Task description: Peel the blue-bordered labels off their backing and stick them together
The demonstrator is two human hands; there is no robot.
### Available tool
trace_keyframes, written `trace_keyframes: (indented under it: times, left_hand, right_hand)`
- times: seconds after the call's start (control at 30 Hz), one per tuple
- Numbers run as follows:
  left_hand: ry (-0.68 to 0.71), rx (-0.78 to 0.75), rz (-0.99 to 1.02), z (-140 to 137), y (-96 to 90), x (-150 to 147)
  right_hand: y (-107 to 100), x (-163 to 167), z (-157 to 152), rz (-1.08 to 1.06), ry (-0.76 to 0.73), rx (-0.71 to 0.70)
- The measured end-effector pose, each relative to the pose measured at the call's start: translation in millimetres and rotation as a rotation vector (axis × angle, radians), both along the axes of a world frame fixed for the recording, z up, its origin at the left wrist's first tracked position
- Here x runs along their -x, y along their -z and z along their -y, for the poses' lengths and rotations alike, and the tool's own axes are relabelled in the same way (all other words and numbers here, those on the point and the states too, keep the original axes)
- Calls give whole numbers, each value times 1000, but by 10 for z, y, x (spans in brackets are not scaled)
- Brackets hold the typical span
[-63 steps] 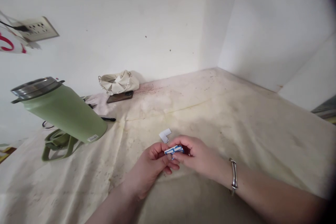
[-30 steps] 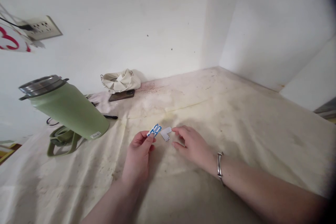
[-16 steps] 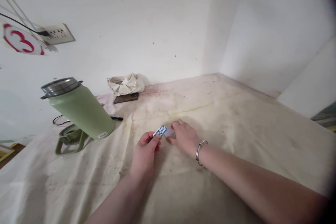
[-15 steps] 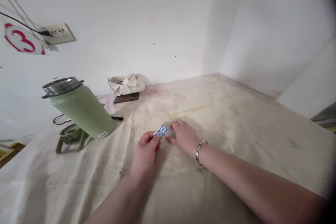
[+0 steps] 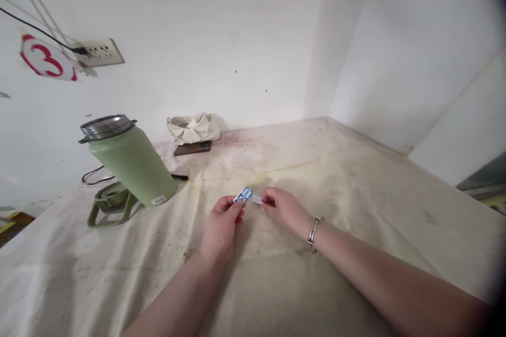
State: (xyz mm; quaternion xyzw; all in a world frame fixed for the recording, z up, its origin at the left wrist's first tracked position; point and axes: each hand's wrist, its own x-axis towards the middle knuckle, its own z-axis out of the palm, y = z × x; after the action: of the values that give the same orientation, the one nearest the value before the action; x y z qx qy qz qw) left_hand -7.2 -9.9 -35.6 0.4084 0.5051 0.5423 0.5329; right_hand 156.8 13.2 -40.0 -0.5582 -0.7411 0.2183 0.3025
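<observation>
My left hand [image 5: 225, 221] pinches a small white card-like piece [image 5: 243, 195] with a blue printed pattern, thumb on top and fingers beneath. Just right of it, my right hand [image 5: 282, 208] has thumb and fingertips closed on a whitish thin strip [image 5: 256, 199]. That strip reaches toward the printed piece; whether the two are joined I cannot tell. Both hands are just above the cloth-covered table. A metal bracelet [image 5: 314, 234] circles my right wrist.
Left of my hands stands a green bottle [image 5: 134, 163] without its lid; a green lid with a handle [image 5: 110, 202] lies beside it. Behind are a black pen [image 5: 179, 177], a phone [image 5: 193, 148] and a white bag [image 5: 193, 129] against the wall. A cloth [image 5: 336, 168] covers the table.
My right hand has drawn slightly right, away from the left hand, its fingers now closed more tightly on the whitish strip. The view has shifted a little; the left hand keeps its hold.
</observation>
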Motion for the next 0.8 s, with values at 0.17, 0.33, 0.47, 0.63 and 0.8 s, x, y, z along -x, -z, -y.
trace_keyframes:
  times: [0.17, 0.33, 0.47, 0.63, 0.8]
  left_hand:
    - [13, 13, -17, 8, -16, -16]
    - [71, 25, -46, 59, -57, -46]
    - [104, 47, -65, 85, -68, -71]
    - [110, 49, -103, 89, -60, -80]
    - [112, 49, -136, 111, -79, -110]
  right_hand:
    - [30, -123, 92, -147, 22, 34]
    - [-21, -149, 173, -276, -32, 70]
    - [-135, -133, 228, -564, -134, 275]
    - [-249, -144, 263, -867, -117, 444]
    - [-314, -159, 298, -1034, -122, 577]
